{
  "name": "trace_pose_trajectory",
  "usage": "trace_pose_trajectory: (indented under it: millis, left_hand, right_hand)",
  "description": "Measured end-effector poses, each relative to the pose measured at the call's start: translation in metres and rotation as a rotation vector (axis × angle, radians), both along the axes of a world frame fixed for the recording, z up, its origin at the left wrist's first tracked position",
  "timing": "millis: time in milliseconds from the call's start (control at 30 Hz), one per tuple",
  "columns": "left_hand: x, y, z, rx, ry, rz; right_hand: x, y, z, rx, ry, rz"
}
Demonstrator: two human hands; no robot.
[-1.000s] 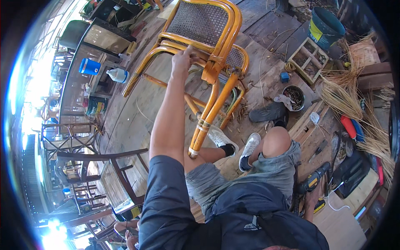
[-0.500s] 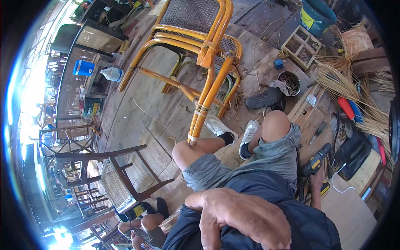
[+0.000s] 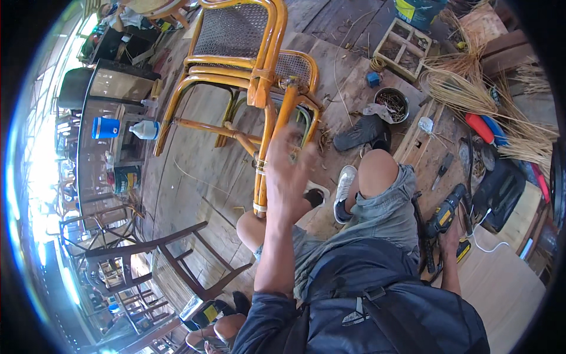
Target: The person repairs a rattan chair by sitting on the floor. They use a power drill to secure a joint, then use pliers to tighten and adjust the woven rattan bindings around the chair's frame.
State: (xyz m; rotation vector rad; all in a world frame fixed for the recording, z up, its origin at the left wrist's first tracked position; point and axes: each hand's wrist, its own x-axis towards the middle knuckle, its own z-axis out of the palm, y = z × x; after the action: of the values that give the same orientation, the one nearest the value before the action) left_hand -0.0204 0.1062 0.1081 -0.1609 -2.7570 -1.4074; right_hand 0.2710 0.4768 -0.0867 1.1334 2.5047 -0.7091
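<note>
"One rattan chair [image 3: 259, 88], and how much of it shows?"

"Most. It is just ahead of the worker, its top cut off by the upper edge. Its near leg reaches the left knee [image 3: 249, 231]; whether they touch cannot be told."

"And the left hand [image 3: 288, 174]?"

"Raised in front of that leg, blurred, masking part of it. The grip is loose, fingers apart; contact with the rattan is unclear."

"The right hand [image 3: 450, 239]?"

"At right, its grip clamped around the handle of a yellow-and-black drill [image 3: 443, 215], fingers partly hidden."

"What else is lost?"

"Part of a white shoe [image 3: 321, 194], behind the left arm, and the top of a bucket [image 3: 415, 13], cropped at the rim of view."

"Where is there room?"

"On the bare wooden floor [image 3: 203, 150], between the rattan and a dark wooden chair [image 3: 183, 271]. The drill's side is tighter: a black case [image 3: 501, 197] and white cable [image 3: 504, 243] lie near it."
</note>
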Motion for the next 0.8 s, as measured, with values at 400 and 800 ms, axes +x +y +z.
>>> trace_pose_trajectory:
  millis: [400,800]
  left_hand:
    - [-0.075,-0.030,-0.101,-0.604,-0.008,0.275]
    - [-0.086,-0.025,-0.099,-0.707,-0.146,0.383]
  right_hand:
    - [0.008,0.003,-0.008,0.027,0.012,-0.010]
    - [-0.006,-0.002,0.000,-0.041,0.036,-0.093]
